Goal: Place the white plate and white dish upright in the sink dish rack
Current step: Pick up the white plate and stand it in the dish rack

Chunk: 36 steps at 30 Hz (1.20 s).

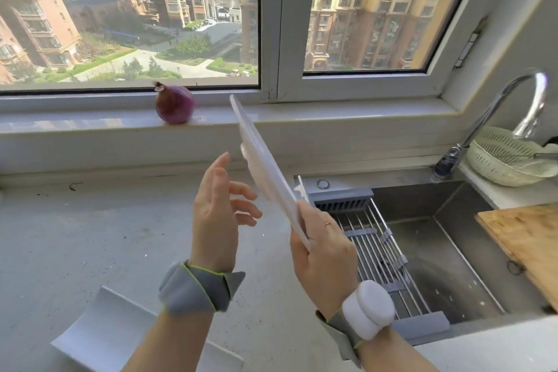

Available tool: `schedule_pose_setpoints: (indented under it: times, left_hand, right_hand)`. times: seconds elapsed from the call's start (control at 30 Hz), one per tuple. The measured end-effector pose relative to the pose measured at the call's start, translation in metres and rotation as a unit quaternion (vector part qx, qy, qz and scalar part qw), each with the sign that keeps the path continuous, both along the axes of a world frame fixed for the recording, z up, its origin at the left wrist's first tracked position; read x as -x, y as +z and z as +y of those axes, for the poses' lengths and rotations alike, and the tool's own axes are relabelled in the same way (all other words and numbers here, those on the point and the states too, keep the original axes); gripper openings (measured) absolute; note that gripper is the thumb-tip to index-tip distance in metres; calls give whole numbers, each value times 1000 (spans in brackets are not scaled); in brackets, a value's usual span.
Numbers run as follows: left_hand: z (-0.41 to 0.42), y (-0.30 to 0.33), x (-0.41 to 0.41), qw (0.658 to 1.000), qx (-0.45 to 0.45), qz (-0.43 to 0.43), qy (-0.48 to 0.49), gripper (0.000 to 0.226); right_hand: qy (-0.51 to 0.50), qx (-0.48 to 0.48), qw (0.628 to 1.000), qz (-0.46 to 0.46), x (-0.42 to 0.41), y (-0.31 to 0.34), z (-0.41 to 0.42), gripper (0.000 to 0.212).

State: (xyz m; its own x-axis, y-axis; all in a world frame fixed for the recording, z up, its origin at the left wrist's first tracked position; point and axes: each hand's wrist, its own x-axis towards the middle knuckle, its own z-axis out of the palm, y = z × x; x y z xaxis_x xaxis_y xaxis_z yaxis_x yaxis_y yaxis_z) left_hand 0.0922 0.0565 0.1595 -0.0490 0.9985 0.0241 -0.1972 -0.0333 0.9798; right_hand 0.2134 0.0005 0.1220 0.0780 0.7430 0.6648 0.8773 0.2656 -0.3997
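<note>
My right hand (323, 251) grips the lower edge of a white plate (265, 166), which is held edge-on and tilted in the air above the counter, just left of the sink. My left hand (222, 211) hovers open beside the plate with its fingers spread, not touching it. A white square dish (111, 338) lies flat on the counter near the front edge, under my left forearm. The metal dish rack (380, 254) spans the left side of the sink, directly behind my right hand.
A red onion (175, 104) sits on the window sill. The steel sink (447, 260) has a curved faucet (510, 106) at the back right, a pale green colander (510, 160) behind it and a wooden cutting board (528, 241) over its right edge.
</note>
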Motion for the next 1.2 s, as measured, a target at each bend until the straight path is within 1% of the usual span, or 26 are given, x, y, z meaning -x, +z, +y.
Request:
schedule_pose_setpoints:
  times: [0.03,0.07,0.1,0.13,0.17,0.2,0.27,0.3,0.37,0.4,0.5,0.6,0.67,0.7,0.77,0.9,1.07,1.2]
  left_hand:
    - [2,-10,-12,999,14,47,-1,29]
    - [3,-21,-25,992,31,119,-24,36]
    - [3,-33,-40,976,49,200,-65,48]
    - [4,-46,-54,953,69,274,-110,60]
    - [4,-58,-68,930,93,323,-148,69]
    - [3,-65,-82,916,120,339,-180,75]
    - [3,-77,-102,906,164,318,-224,78]
    - [3,-82,-110,904,184,307,-236,77]
    - [4,-91,-121,891,205,323,-243,72]
    - [4,-96,-123,886,204,342,-237,71]
    - [2,-99,-127,887,192,359,-216,64]
    - [2,-98,-130,874,187,396,-209,58]
    - [4,-100,-133,863,191,421,-203,56]
    - [4,-100,-134,858,193,431,-202,55]
    - [5,-103,-135,849,198,450,-197,52]
    - [7,-108,-139,830,203,487,-179,44]
    - [7,-107,-146,827,200,491,-188,32]
    - [10,-109,-144,835,199,473,-199,34]
  right_hand:
    - [-5,-6,1000,4,-8,4,-4,38]
    - [-10,-10,1000,4,-16,8,-8,39]
    - [-19,-17,1000,4,-25,11,-12,40]
    - [-27,-20,999,7,-34,12,-15,42]
    - [-39,-20,999,17,-43,13,-19,43]
    - [-50,-15,998,31,-54,13,-22,44]
    - [-60,1,997,55,-74,9,-28,43]
    - [-66,12,996,60,-85,4,-32,41]
    - [-83,26,994,61,-107,-5,-40,32]
    - [-92,35,993,59,-118,-12,-42,30]
    - [-104,85,989,59,-141,-38,-49,41]
    - [-118,120,983,73,-154,-61,-49,28]
    - [-115,165,976,79,-159,-76,-44,42]
    - [-111,182,974,79,-161,-84,-41,45]
    - [-111,216,965,95,-160,-97,-37,37]
    - [-97,283,946,121,-162,-121,-29,33]
    - [-68,345,926,139,-160,-141,-22,35]
    - [-52,365,915,162,-155,-153,-17,31]
